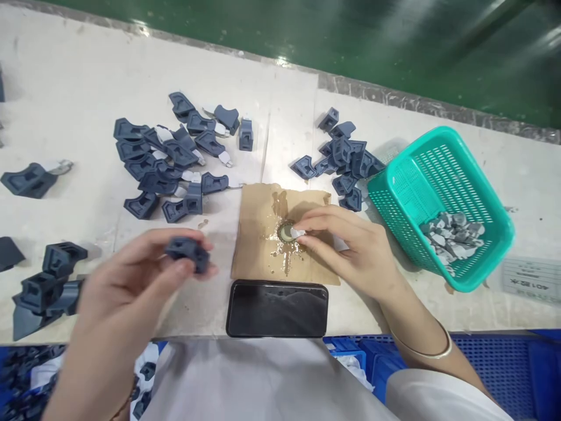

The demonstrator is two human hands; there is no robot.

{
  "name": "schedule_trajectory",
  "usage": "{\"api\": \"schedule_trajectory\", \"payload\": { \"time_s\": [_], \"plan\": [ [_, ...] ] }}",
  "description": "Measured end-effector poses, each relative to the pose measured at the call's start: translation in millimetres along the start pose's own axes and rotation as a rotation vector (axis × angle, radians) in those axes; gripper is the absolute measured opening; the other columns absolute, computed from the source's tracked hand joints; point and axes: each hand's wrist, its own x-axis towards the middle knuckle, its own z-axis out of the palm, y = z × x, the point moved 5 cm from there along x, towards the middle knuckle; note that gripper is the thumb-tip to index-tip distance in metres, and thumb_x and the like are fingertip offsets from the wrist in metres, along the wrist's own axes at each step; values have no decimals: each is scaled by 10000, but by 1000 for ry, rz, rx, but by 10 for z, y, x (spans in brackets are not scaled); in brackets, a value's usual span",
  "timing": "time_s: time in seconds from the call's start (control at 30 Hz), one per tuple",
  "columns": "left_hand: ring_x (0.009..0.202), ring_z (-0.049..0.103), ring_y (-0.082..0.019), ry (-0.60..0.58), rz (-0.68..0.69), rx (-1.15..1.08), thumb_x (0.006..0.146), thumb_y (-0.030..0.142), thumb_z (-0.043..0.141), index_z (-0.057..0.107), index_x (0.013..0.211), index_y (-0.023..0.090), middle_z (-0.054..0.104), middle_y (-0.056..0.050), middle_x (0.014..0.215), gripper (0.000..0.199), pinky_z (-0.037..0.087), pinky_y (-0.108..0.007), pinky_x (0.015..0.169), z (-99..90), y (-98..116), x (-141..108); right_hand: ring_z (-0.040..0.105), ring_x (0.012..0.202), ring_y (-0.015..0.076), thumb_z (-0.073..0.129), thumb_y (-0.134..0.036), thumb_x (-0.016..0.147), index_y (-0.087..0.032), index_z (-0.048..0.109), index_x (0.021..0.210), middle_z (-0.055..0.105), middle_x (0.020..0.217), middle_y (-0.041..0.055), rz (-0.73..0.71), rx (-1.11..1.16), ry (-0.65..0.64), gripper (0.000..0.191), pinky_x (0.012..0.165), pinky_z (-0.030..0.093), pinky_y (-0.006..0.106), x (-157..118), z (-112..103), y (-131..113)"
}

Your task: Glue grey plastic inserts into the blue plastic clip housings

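Note:
My left hand (144, 275) is closed around a dark blue-grey plastic part (188, 251), held up above the front of the table. Between thumb and fingertips, my right hand (350, 240) pinches a small whitish piece (298, 233). That piece is at the rim of a small round dish (286, 232) of pale liquid. Under the dish lies a brown cardboard sheet (254, 251), with wet, shiny splashes around the middle. I cannot tell whether the whitish piece touches the liquid.
A black phone (277, 309) lies at the front edge. A green basket (394, 216) at right holds small grey-white pieces (456, 237). Similar dark parts form a pile (162, 158) at left, another (346, 155) at centre right and a group (48, 286) at front left. Blue crates (495, 368) stand below.

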Motion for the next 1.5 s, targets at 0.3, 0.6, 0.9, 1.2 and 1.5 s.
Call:
{"api": "schedule_trajectory", "payload": {
  "time_s": [0.3, 0.6, 0.9, 1.2, 1.5],
  "plan": [
    [821, 726, -143, -269, -77, -250, 840, 226, 816, 830, 910, 261, 802, -20, 893, 80, 585, -179, 689, 611, -104, 24, 738, 978, 195, 691, -119, 951, -194, 716, 1038, 772, 1011, 77, 45, 16, -33, 118, 871, 601, 330, -13, 9, 3],
    [1044, 744, -177, -356, 63, -304, 953, 187, 703, 765, 1016, 271, 817, -22, 1041, 122, 600, -255, 886, 738, -169, 70, 736, 844, 161, 785, -124, 876, -255, 761, 983, 780, 937, 14, 341, 491, 150, 170, 755, 612, 308, -68, -43, 168],
    [809, 607, -112, -559, 42, -234, 1057, 345, 550, 748, 1179, 303, 691, -5, 916, 237, 498, -209, 758, 752, -249, 47, 746, 946, 154, 786, -65, 858, -232, 769, 1016, 787, 961, 20, 202, 603, 160, 230, 818, 622, 281, -38, -20, 64],
    [760, 568, -105, -556, 30, -201, 1056, 343, 551, 642, 1113, 270, 629, 15, 848, 129, 456, -196, 688, 799, -289, 37, 760, 966, 164, 778, -126, 890, -218, 741, 1010, 794, 1015, 34, 163, 538, 64, 156, 869, 632, 294, -12, 87, -7],
    [750, 552, -141, -552, 26, -137, 1054, 367, 541, 638, 1108, 236, 631, -7, 831, 171, 452, -242, 677, 791, -285, 44, 763, 965, 174, 740, -130, 919, -217, 717, 980, 792, 984, 42, 163, 517, 18, 109, 837, 640, 301, 38, 145, -40]
  ]
}}
